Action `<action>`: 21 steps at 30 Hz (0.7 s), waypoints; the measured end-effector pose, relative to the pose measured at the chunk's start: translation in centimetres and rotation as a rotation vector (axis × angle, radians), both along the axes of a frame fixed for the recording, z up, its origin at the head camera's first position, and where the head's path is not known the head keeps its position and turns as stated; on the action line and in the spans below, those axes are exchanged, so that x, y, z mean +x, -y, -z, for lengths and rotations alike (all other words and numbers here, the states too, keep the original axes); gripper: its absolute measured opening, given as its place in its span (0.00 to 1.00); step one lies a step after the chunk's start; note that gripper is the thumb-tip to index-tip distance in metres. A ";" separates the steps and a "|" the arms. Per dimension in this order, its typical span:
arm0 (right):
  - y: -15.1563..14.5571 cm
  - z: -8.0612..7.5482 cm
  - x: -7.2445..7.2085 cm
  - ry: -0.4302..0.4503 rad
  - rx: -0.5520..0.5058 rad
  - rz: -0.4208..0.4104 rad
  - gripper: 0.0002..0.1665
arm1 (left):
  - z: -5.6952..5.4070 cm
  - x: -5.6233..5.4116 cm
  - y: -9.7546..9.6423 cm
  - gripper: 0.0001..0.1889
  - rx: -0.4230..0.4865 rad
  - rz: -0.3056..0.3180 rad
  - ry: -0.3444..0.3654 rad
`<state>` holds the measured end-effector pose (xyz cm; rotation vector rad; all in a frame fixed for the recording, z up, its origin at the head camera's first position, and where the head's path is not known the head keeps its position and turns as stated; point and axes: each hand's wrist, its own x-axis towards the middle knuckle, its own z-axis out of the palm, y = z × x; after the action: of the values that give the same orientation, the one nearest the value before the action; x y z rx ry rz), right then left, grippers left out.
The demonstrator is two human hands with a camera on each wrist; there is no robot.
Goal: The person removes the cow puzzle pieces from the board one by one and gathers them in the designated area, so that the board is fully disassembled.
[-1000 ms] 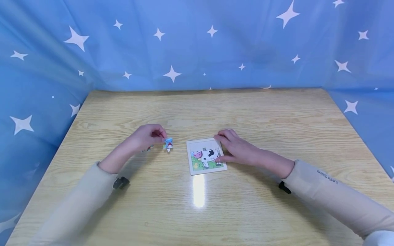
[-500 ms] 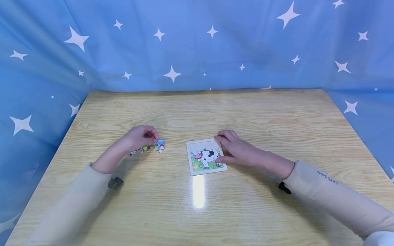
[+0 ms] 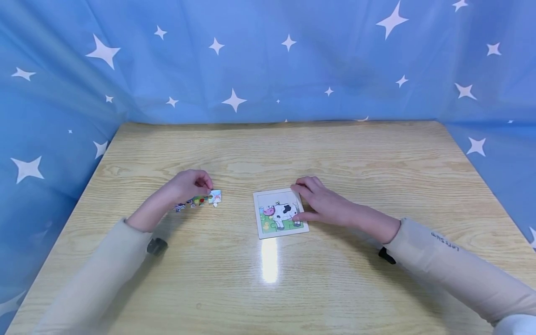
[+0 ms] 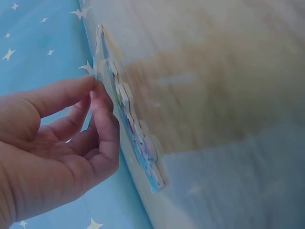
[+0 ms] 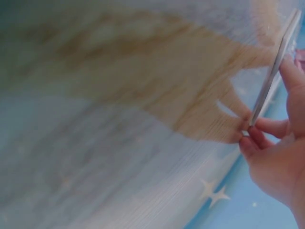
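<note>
In the head view my left hand (image 3: 186, 187) pinches a jigsaw piece (image 3: 215, 197) between thumb and fingertips. Its blue face looks pale with glare. Partly behind that hand, several other colourful pieces (image 3: 197, 201) lie in a row; the left wrist view shows these pieces (image 4: 136, 131) edge-on on the table. A square cow puzzle in a pale frame (image 3: 272, 235) lies right of them, its lower part filled with a cow and grass, its upper strip plain. My right hand (image 3: 320, 203) holds the frame's right side, fingertips at the far corner and thumb over the cow's rear.
Beneath everything is a wood-grain table (image 3: 343, 288), with a bright reflection in front of the frame. A blue star-patterned curtain (image 3: 259, 60) hangs along its back and sides. Dark wrist devices (image 3: 157, 246) show under both sleeves.
My left hand has moved left with the piece, back toward the row of pieces, and the piece now catches more glare. My right hand and the frame have stayed put.
</note>
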<state>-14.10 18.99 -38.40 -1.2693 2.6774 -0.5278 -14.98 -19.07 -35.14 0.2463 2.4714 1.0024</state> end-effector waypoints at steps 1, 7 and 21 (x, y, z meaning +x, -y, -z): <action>0.0 0.0 0.0 -0.002 -0.001 0.000 0.43 | 0.0 0.0 0.0 0.03 -0.006 0.003 0.002; 0.0 0.1 -0.1 0.003 0.002 0.000 0.45 | 0.0 -0.3 -0.1 0.02 -0.045 0.025 0.010; 0.1 -0.2 -0.1 0.022 0.008 0.005 0.45 | -0.3 -0.2 -0.4 0.04 -0.064 0.001 -0.025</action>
<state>-14.17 18.92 -38.21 -1.2482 2.6624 -0.5275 -15.16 -18.66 -34.82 0.2405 2.5209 0.9234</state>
